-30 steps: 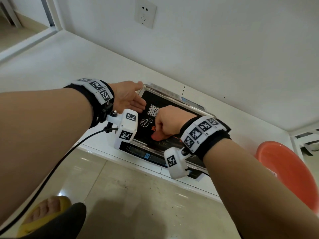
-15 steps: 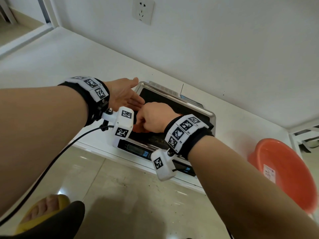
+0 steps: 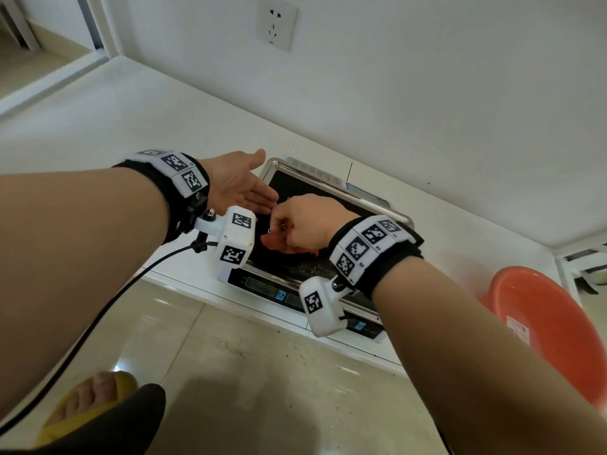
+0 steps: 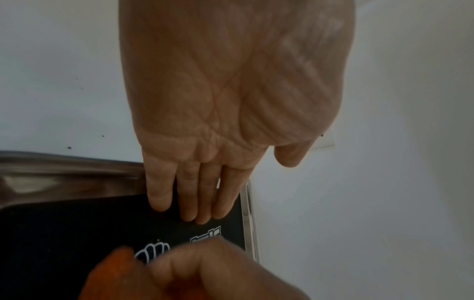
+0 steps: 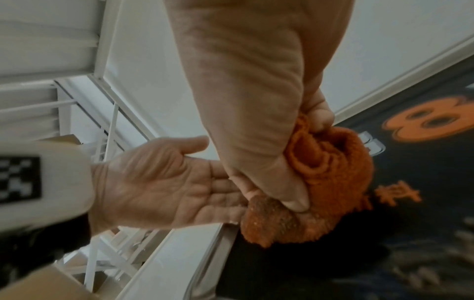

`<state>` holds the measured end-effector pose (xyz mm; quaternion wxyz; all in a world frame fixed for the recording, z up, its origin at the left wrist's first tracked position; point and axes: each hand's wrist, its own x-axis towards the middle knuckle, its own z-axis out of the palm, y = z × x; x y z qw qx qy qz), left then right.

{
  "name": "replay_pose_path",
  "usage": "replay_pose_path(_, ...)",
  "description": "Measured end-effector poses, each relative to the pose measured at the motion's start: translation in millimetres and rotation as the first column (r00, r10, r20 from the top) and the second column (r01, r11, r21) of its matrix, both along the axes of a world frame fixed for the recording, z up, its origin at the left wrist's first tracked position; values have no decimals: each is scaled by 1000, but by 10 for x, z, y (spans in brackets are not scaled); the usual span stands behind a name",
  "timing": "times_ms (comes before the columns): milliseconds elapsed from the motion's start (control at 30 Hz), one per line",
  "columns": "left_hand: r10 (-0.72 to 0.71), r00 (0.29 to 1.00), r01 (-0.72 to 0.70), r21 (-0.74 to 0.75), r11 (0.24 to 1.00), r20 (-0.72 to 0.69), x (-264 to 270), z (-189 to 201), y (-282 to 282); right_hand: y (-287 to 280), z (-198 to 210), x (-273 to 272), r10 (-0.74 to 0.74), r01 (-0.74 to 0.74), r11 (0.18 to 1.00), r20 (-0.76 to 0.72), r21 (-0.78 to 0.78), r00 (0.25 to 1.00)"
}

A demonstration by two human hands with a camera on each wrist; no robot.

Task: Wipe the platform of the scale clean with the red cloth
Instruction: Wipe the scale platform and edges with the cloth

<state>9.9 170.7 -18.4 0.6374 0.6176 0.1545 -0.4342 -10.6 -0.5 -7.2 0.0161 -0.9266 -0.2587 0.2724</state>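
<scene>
The scale (image 3: 328,188) lies on a white ledge, its black platform (image 3: 295,192) framed by a metal rim (image 4: 64,174). My right hand (image 3: 302,224) grips the bunched red cloth (image 5: 330,182) and presses it onto the platform's left part; a bit of the cloth (image 3: 274,242) shows under my fist. Beside it, my left hand (image 3: 239,185) lies flat with straight fingers (image 4: 189,199) on the platform's left edge, palm toward the cloth. Crumbs and smears (image 3: 305,266) lie along the platform's front edge.
The scale's display panel (image 3: 272,290) faces me at the ledge's front. An orange plastic basin (image 3: 542,330) stands on the floor at the right. A wall socket (image 3: 276,23) sits above. A black cable (image 3: 98,316) hangs from my left wrist. My foot (image 3: 88,399) is below left.
My right hand has dragged the cloth leftward across the platform toward my left hand. The left hand stays at the left edge with fingers straight.
</scene>
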Motion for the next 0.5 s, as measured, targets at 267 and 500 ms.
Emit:
replay_pose_path(267,-19,1000,19,13,1000,-6,-3,19,-6,210,-72,-130,238,-234,970,51,-74,970)
replay_pose_path(500,-25,1000,25,23,999,2,-12,37,-11,-65,99,-112,198,-229,919,-124,-321,972)
